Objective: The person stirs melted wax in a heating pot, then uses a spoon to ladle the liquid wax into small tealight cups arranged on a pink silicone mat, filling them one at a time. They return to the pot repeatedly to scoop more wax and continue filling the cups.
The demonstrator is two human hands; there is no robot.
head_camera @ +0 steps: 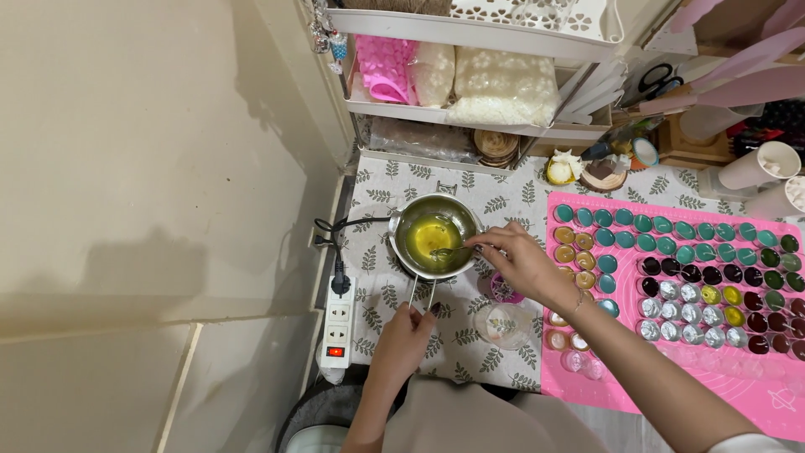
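A small steel pot [404,252] holding clear yellow liquid [428,235] sits on a leaf-patterned cloth. My left hand [405,335] grips the pot's wire handle [422,293] at its near end. My right hand [518,260] reaches in from the right and holds a thin metal stirrer [453,250] whose tip dips into the liquid. A clear glass cup [501,325] stands just below my right hand, beside a small purple-trimmed jar [505,290].
A pink mat [755,394] on the right carries several rows of small tins in teal, amber, dark red, silver and green. A white power strip [337,323] with a black plug lies left of the pot. White shelves [470,33] with bags of white flakes stand behind.
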